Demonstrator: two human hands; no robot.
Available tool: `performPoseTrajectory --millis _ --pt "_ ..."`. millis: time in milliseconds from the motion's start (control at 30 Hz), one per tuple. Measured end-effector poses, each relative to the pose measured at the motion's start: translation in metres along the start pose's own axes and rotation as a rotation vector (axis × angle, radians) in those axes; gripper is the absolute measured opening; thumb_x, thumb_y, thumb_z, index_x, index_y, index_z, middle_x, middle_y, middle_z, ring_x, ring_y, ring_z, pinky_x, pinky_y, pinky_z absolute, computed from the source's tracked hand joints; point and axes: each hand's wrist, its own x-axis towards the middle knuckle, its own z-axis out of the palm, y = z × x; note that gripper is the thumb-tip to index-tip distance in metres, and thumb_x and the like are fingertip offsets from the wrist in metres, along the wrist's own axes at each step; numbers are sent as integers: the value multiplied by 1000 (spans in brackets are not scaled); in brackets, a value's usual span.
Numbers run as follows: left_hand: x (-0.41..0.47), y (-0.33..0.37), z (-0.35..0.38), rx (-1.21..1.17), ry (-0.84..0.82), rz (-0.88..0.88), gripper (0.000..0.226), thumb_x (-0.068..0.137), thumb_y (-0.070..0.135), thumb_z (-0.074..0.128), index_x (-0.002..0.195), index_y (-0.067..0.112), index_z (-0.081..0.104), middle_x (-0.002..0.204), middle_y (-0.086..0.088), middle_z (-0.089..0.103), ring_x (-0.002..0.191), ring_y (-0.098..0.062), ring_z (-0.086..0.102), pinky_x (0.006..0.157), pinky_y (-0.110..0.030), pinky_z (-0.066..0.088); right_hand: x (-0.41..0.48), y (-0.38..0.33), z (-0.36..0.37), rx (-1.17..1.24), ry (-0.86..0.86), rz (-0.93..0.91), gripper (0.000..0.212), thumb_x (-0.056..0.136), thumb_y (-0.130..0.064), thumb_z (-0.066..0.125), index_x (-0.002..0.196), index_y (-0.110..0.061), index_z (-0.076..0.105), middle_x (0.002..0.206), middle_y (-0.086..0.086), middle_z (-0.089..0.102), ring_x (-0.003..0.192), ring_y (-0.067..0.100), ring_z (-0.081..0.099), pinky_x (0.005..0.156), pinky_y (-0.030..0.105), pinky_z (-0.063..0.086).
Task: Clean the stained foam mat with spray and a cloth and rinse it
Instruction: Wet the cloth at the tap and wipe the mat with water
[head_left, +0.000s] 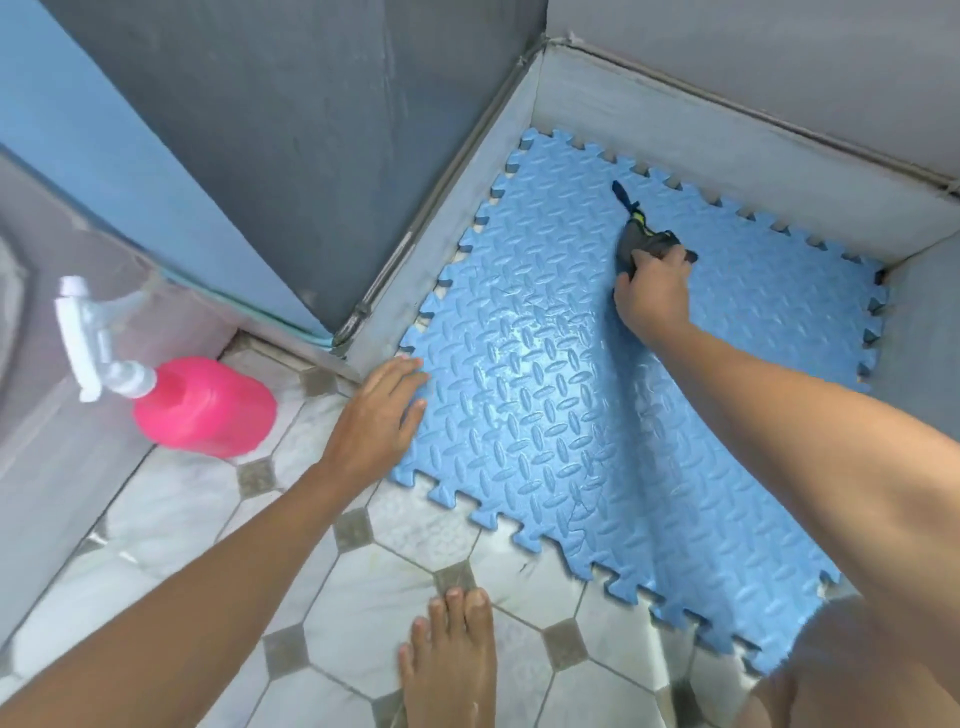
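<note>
A blue foam mat (571, 415) with jigsaw edges and a tread pattern lies on the floor, its far part inside a low-walled corner. Its surface looks wet and shiny near the middle. My right hand (654, 296) presses a dark grey cloth (641, 239) onto the mat's far half, fingers closed on it. A dark strip of the cloth trails away from the hand. My left hand (376, 415) lies flat with fingers apart on the mat's left edge. A pink spray bottle (208, 408) with a white trigger head stands on the tiles at the left.
Grey walls (291, 130) meet at a corner behind the mat, and a low grey curb (727, 130) borders its far side. White and grey octagonal tiles (374, 613) cover the floor. My bare foot (449, 660) rests on the tiles near the mat's front edge.
</note>
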Motion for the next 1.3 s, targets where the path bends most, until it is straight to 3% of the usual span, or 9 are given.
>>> performPoseTrajectory --millis 233,367,533,700,867,967,1133,1200,1300 --pt "-110 -4 -36 -113 461 -772 34 92 28 70 106 3 53 101 -9 53 96 -34 53 84 -55 50 -140 -87 31 -3 -325 -743 44 87 -23 65 130 -15 64 118 17 47 105 39 51 78 46 55" --pt "-115 -23 -74 -255 613 -1141 77 72 42 89 124 3 48 121 -9 52 117 -33 52 100 -52 48 -180 -113 29 93 -520 -840 40 87 -19 67 127 -17 68 112 11 47 97 31 56 80 38 51" --pt "-89 -59 -106 -426 549 -1036 116 53 42 99 149 28 35 141 5 53 128 -21 55 102 -40 49 -213 -159 33 353 -683 -781 35 89 -14 67 124 -20 71 110 2 48 96 14 50 86 22 40" --pt "-88 -59 -113 -423 583 -1016 99 60 30 100 143 25 45 126 9 58 110 -17 59 95 -34 50 -231 -210 46 517 -672 -647 32 95 -17 64 126 -18 68 112 3 52 106 13 50 91 17 33" --pt "-117 -61 -113 -415 663 -1108 100 58 37 100 141 25 45 130 5 61 115 -22 61 97 -39 49 -235 -267 60 527 -651 -728 30 94 -13 62 124 -15 69 112 5 54 103 15 51 91 20 35" --pt "-135 -64 -120 -407 646 -1128 103 58 38 100 142 25 44 132 5 59 115 -20 59 97 -39 49 -232 -301 74 479 -650 -750 34 94 -14 61 128 -13 67 125 13 54 116 26 55 102 29 41" --pt "-149 -58 -118 -400 592 -1262 106 61 50 97 143 14 38 129 1 55 114 -21 57 93 -37 48 -221 -338 92 384 -670 -766 44 98 -14 57 142 -10 54 149 16 40 135 30 44 117 33 30" --pt "-150 -48 -109 -319 550 -1407 96 67 61 90 131 8 43 118 -3 56 109 -26 58 89 -37 47 -218 -338 96 308 -671 -795 46 99 -12 55 145 -11 50 155 15 35 142 31 37 119 35 28" --pt "-140 -30 -94 -264 409 -1387 69 78 65 78 109 8 54 95 -3 63 97 -32 64 80 -38 49 -215 -325 92 269 -651 -847 49 99 -3 48 147 -11 48 160 15 30 147 27 30 117 27 23"
